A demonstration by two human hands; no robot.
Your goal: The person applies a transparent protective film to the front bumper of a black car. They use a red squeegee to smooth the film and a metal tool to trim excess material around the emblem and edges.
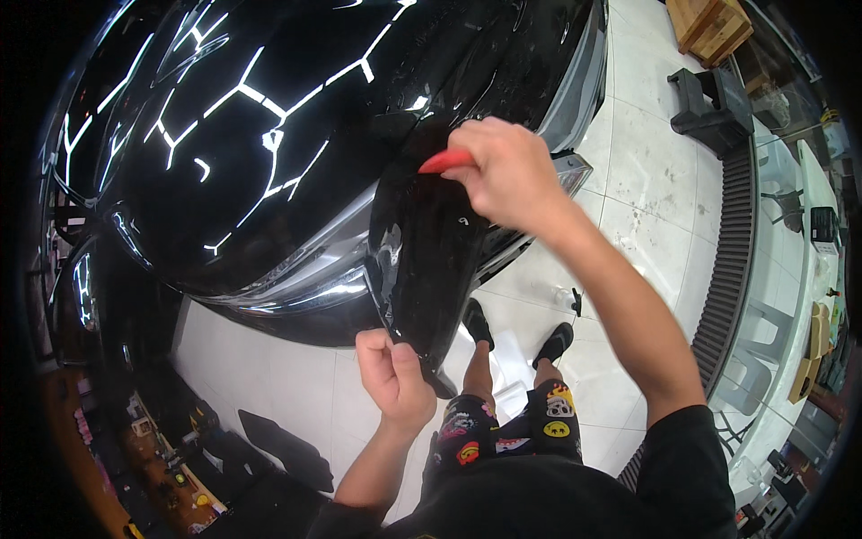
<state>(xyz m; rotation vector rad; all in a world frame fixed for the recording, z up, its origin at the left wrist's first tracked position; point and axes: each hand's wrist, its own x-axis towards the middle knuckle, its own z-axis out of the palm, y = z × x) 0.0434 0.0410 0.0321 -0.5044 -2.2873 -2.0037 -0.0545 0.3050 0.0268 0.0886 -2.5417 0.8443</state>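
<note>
A glossy black car (224, 180) fills the upper left, and white ceiling lights mirror in its hood. Over the car's front end, beside the silvery headlight (305, 260), lies a sheet of shiny black film (426, 256), its lower part pulled toward me. My left hand (395, 382) pinches the film's lower left edge between thumb and fingers. Higher up, my right hand (503, 171) is closed around a red squeegee (446, 162), whose pointed tip rests on or just above the black surface; I cannot tell which.
A clear bottle with a black top (567, 298) stands on the white tiled floor (646, 216) near my feet. Right of it run a dark floor grate (725, 260) and a long white counter (795, 359). A black stool (709, 108) and wooden box (709, 31) stand at the far right.
</note>
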